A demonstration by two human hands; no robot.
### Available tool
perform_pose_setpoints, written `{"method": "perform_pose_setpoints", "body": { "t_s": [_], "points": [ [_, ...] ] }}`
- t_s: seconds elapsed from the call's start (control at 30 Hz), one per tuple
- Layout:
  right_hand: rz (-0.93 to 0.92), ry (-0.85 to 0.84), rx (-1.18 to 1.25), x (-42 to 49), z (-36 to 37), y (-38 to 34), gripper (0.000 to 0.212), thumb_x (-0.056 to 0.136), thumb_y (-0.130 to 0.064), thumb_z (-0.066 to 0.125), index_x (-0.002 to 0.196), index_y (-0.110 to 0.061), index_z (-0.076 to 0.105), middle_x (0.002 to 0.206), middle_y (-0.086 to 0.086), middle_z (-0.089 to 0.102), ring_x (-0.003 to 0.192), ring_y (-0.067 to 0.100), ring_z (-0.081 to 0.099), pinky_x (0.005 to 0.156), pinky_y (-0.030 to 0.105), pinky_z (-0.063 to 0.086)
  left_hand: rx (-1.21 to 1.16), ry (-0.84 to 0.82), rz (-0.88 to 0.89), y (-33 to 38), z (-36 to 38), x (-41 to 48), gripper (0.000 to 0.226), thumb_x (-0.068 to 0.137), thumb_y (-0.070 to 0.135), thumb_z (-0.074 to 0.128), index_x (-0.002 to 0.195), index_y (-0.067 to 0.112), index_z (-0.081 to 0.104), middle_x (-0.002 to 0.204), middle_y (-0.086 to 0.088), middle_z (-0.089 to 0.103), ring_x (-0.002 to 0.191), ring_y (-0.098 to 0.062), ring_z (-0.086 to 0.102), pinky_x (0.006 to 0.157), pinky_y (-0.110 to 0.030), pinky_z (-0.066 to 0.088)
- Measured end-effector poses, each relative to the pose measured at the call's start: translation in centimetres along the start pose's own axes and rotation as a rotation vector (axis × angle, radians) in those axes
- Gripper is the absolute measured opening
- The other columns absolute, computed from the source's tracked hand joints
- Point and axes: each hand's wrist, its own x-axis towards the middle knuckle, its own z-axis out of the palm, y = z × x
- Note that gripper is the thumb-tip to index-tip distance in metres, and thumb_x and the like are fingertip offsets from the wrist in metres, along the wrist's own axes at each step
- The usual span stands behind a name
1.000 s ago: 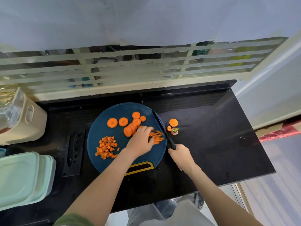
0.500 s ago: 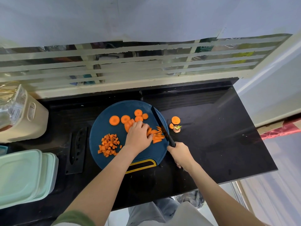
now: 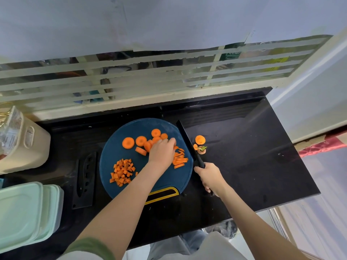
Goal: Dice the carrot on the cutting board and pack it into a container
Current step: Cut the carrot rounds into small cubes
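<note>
On cutting board [image 3: 114, 152]: carrot slices [image 3: 141, 141] beneath fingertips of left hand [image 3: 161, 152], grasp unclear.
Board's right edge: right hand [image 3: 209, 176] clasps knife [image 3: 189, 145].

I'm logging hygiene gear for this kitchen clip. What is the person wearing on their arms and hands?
The left hand and right hand are bare: no gloves, rings or watch show. Both forearms are uncovered. A green sleeve covers the left upper arm; the right arm shows no sleeve.
</note>
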Motion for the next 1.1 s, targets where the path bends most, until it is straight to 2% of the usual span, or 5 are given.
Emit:
{"method": "perform_pose_setpoints", "body": {
  "t_s": [0.27, 0.5, 0.8, 0.93, 1.1],
  "points": [
    [0.007, 0.006, 0.0, 0.7, 0.1, 0.1, 0.014, 0.096, -0.026, 0.051, 0.095, -0.013, 0.056, 0.066, 0.008, 0.051, 0.041, 0.015, 0.042, 0.041, 0.027, 0.042, -0.052, -0.055, 0.025, 0.7, 0.6, 1.7, 0.038, 0.094, 0.003, 0.045, 0.13, 0.013, 0.05, 0.123, -0.008, 0.054, 0.115, -0.025, 0.046, 0.087, -0.032, 0.039],
    [-0.006, 0.011, 0.007, 0.7, -0.3, -0.1, 0.014, 0.096, -0.026, 0.051, 0.091, -0.014, 0.056, 0.064, 0.006, 0.05, 0.042, 0.014, 0.042, 0.043, 0.028, 0.041, 0.15, -0.079, 0.182, 1.0, 0.5, 0.9, 0.03, 0.095, 0.034, 0.046, 0.121, 0.024, 0.057, 0.127, 0.002, 0.049, 0.116, -0.023, 0.04, 0.089, -0.036, 0.028],
    [-0.024, 0.002, -0.003, 0.7, -0.3, -0.2, 0.013, 0.097, -0.025, 0.05, 0.089, -0.015, 0.056, 0.063, 0.005, 0.048, 0.041, 0.013, 0.04, 0.041, 0.026, 0.041, 0.212, -0.145, 0.122, 1.9, 0.0, 2.0, 0.032, 0.096, 0.033, 0.044, 0.119, 0.014, 0.055, 0.124, -0.001, 0.056, 0.118, -0.022, 0.042, 0.094, -0.037, 0.028],
    [-0.02, 0.002, 0.015, 0.7, -0.2, -0.4, 0.013, 0.097, -0.025, 0.049, 0.092, -0.014, 0.055, 0.064, 0.006, 0.047, 0.041, 0.013, 0.039, 0.04, 0.025, 0.04, 0.142, -0.097, 0.033, 1.5, -0.1, 2.2, 0.031, 0.096, 0.036, 0.043, 0.114, 0.015, 0.058, 0.117, 0.0, 0.059, 0.115, -0.021, 0.045, 0.093, -0.037, 0.028],
    [-0.026, -0.003, 0.025, 0.6, 0.1, -0.6, 0.014, 0.097, -0.024, 0.049, 0.09, -0.013, 0.053, 0.062, 0.006, 0.046, 0.038, 0.013, 0.039, 0.039, 0.025, 0.04, 0.094, -0.155, 0.026, 0.5, -0.2, 1.9, 0.024, 0.096, 0.037, 0.047, 0.109, 0.021, 0.061, 0.114, 0.004, 0.06, 0.117, -0.019, 0.044, 0.091, -0.037, 0.026]
  ]
}}
